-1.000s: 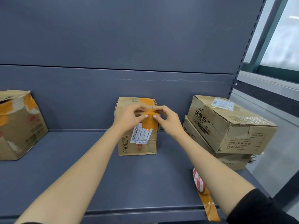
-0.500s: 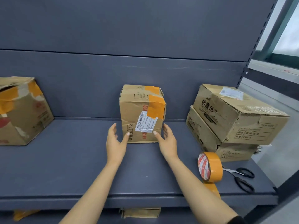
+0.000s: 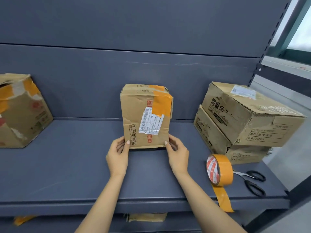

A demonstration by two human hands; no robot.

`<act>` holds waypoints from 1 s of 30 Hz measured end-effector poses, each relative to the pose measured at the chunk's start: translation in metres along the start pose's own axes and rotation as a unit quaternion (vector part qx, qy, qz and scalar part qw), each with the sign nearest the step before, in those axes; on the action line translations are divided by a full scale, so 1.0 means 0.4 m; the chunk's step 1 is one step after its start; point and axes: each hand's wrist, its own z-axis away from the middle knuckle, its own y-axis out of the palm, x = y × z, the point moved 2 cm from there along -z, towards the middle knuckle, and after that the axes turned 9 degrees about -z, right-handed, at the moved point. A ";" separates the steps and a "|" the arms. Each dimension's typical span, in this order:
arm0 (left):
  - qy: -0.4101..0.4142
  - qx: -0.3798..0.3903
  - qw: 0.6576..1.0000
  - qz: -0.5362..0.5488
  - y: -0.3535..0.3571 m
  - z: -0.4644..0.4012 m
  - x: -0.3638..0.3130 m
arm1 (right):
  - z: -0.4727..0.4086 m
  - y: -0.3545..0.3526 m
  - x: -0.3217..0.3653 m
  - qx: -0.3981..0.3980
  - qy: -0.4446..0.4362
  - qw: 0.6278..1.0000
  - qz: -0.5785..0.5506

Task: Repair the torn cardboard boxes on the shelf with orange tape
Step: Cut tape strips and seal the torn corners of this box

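Cardboard box (image 3: 146, 116) stands upright at mid-shelf (image 3: 67, 165), held low at both bottom corners: left hand (image 3: 118, 155) and right hand (image 3: 178, 154) each pinch a corner, thumb on the front face. Risk: a grip this low on a tall, creased carton may let it tip backward or buckle if lifted or turned. Orange tape patch (image 3: 161, 105) covers the upper right edge; its lower border overlaps a peeling white label (image 3: 150, 121). The bottom front edge appears torn, untaped. Tape roll (image 3: 219, 169) stands well right, its tail hanging over the shelf lip.

Brown box (image 3: 144, 118) with orange tape patch (image 3: 162, 105), grey-blue shelf (image 3: 67, 165).
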 end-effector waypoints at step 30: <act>0.077 0.047 0.995 -0.035 -0.010 -0.050 -0.145 | -0.041 -0.009 0.104 -0.017 -0.107 0.994 0.011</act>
